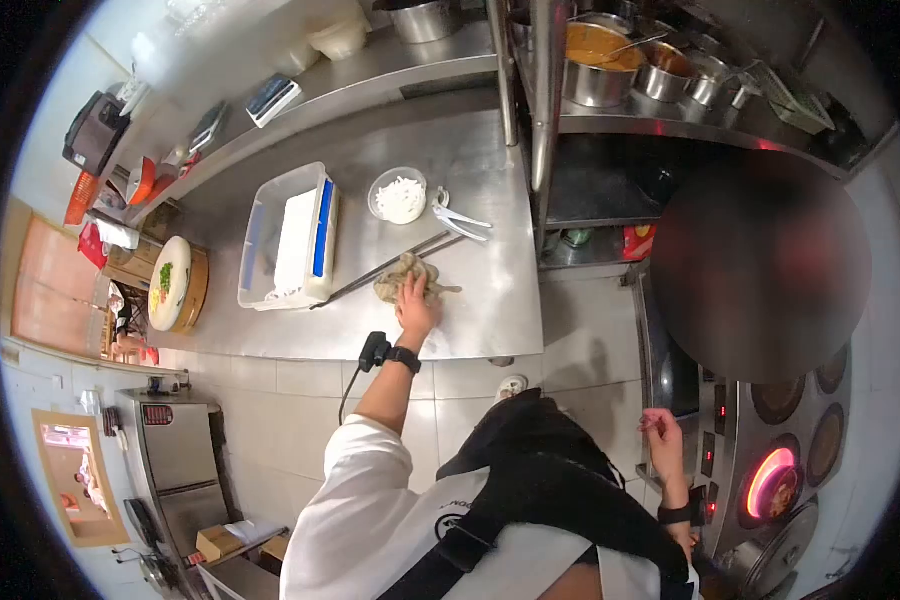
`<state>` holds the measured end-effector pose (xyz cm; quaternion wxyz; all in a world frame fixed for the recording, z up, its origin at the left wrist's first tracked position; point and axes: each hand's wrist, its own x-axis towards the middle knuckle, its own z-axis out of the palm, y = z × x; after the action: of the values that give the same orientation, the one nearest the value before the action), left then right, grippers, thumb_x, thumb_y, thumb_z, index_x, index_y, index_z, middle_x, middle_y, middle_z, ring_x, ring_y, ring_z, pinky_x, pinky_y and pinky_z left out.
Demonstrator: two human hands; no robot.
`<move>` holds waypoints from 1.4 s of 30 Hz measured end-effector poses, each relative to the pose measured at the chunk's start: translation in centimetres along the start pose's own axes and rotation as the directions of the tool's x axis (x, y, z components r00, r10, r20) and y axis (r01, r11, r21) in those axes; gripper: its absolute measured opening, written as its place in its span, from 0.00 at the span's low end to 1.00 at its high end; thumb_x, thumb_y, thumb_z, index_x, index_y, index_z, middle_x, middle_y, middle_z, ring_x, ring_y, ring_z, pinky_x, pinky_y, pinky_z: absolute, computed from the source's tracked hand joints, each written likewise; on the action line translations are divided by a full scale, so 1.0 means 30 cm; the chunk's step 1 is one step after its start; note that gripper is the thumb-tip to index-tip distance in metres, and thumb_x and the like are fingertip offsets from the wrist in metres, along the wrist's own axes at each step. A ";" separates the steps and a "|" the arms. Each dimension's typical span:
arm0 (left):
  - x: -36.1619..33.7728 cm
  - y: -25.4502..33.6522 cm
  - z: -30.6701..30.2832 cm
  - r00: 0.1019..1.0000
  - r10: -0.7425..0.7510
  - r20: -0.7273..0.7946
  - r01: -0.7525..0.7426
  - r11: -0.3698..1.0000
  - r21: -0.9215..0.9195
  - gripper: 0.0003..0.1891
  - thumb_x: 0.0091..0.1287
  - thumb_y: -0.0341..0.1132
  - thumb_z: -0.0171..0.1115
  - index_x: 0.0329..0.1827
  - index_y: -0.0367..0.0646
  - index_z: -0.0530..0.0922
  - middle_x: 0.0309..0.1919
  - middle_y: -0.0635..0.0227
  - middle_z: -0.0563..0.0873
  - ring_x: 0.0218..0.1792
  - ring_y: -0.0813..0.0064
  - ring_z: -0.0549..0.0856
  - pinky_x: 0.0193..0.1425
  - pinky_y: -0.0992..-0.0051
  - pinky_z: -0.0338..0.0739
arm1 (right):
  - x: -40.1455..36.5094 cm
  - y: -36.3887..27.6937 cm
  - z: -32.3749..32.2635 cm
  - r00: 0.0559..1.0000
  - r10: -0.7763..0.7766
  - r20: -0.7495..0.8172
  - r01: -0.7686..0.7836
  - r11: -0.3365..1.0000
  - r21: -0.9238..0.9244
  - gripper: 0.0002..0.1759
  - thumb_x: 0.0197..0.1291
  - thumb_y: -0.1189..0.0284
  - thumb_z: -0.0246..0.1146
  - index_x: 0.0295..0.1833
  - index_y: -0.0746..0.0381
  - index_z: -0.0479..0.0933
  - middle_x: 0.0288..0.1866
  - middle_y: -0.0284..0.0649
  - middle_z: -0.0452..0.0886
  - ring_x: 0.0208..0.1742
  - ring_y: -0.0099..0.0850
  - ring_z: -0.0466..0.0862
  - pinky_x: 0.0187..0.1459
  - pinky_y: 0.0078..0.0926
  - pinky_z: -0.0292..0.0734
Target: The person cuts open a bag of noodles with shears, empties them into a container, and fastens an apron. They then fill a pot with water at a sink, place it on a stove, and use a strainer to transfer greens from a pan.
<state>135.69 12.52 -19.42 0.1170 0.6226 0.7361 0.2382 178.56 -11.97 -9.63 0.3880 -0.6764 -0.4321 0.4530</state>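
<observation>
My left hand (415, 308) presses on a crumpled, brownish cleaning cloth (403, 279) near the front edge of the steel table, fingers over it. Just behind the cloth lies a pair of long, thin dark rods (382, 268). A two-handled metal tool (461, 222) lies beyond them, beside a clear round bowl (398, 195) of white pieces. To the left stands a clear plastic tub (260, 246) with a white block and a blue strip inside. My right hand (662, 438) hangs near the stove, fingers loosely bent, with nothing visible in it.
The stove (727, 440) on the right has one burner (773, 484) glowing red. Pots, including one of orange sauce (604, 48), stand on the back right shelf. A round white board (169, 283) with chopped green bits sits at the table's left end. A blurred round patch hides part of the right side.
</observation>
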 end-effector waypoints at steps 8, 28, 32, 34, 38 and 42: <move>-0.089 -0.070 -0.144 0.989 0.028 0.147 -0.087 0.906 0.414 0.15 0.57 0.45 0.52 0.38 0.46 0.79 0.43 0.66 0.77 0.51 0.66 0.72 0.60 0.58 0.55 | 0.077 -0.011 0.155 0.992 0.062 0.112 -0.056 0.997 -0.052 0.07 0.59 0.79 0.51 0.44 0.65 0.69 0.34 0.37 0.76 0.35 0.22 0.76 0.40 0.20 0.72; 0.354 -0.122 0.021 0.866 0.266 0.423 -0.460 0.754 0.468 0.12 0.55 0.35 0.56 0.39 0.40 0.68 0.36 0.55 0.77 0.31 0.53 0.81 0.33 0.59 0.76 | 0.070 -0.177 0.222 1.000 -0.026 0.014 0.027 0.988 -0.150 0.11 0.56 0.76 0.54 0.46 0.64 0.70 0.37 0.43 0.75 0.39 0.34 0.78 0.41 0.27 0.72; 0.342 -0.127 -0.010 0.910 0.256 0.327 -0.406 0.716 0.569 0.09 0.58 0.31 0.50 0.41 0.40 0.68 0.26 0.61 0.80 0.27 0.58 0.82 0.29 0.64 0.77 | 0.120 -0.174 0.196 0.993 -0.090 0.077 0.103 0.977 -0.187 0.11 0.57 0.75 0.53 0.46 0.63 0.69 0.38 0.44 0.75 0.40 0.36 0.78 0.41 0.28 0.72; 0.308 -0.065 -0.116 0.927 0.253 0.277 -0.368 0.754 0.544 0.10 0.56 0.30 0.51 0.42 0.41 0.68 0.22 0.60 0.81 0.25 0.58 0.82 0.27 0.63 0.76 | 0.129 -0.175 0.165 0.988 -0.113 0.102 0.129 0.977 -0.169 0.10 0.57 0.74 0.53 0.45 0.63 0.70 0.38 0.44 0.75 0.40 0.36 0.78 0.41 0.28 0.72; 0.150 0.301 -0.353 0.929 0.172 0.327 -0.339 0.751 0.567 0.15 0.52 0.31 0.55 0.43 0.41 0.68 0.24 0.55 0.81 0.26 0.56 0.82 0.30 0.61 0.75 | 0.148 -0.174 0.091 0.978 -0.176 0.114 0.188 0.977 -0.100 0.10 0.57 0.73 0.54 0.45 0.63 0.70 0.37 0.44 0.75 0.37 0.34 0.77 0.39 0.27 0.72; -0.190 0.901 -0.550 0.799 0.422 0.429 -0.524 0.839 0.149 0.16 0.50 0.27 0.53 0.45 0.44 0.72 0.28 0.55 0.82 0.29 0.54 0.81 0.32 0.62 0.75 | 0.167 -0.282 0.016 0.930 -0.293 0.224 0.272 0.955 0.120 0.12 0.57 0.75 0.54 0.48 0.61 0.70 0.32 0.40 0.72 0.35 0.25 0.73 0.37 0.22 0.70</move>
<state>152.34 6.61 7.46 0.1103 0.8315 0.5432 0.0362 177.22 -4.47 -3.42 0.4233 -0.5302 -0.5483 0.4890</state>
